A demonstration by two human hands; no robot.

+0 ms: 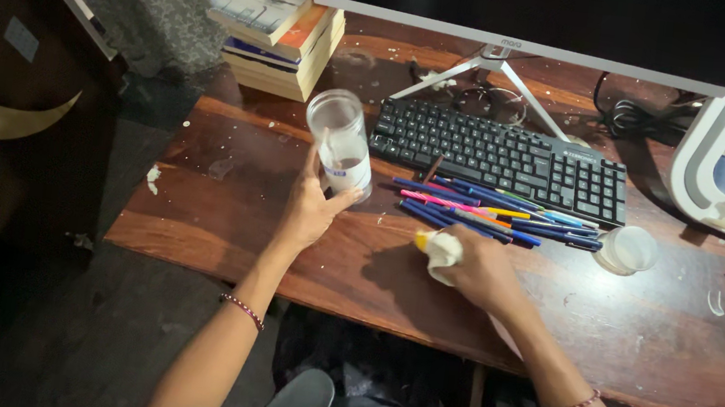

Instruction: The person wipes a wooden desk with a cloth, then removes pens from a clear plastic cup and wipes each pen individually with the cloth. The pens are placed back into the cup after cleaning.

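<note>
L hand (312, 210) round clear jar (342, 144), R hand (484, 267) w/ cloth (441, 252)

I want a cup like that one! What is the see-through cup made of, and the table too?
The cup held by the left hand looks like clear plastic or glass: you see straight through it, with shiny glints. Which one, I cannot tell. The table looks like dark polished wood: reddish-brown grain streaks, slight sheen, spotted with pale flecks.

Bare forearms, no sleeves, thin beaded bracelet on left wrist (242, 310), similar, perhaps pinkish, bracelet on right wrist (573, 405)
</note>
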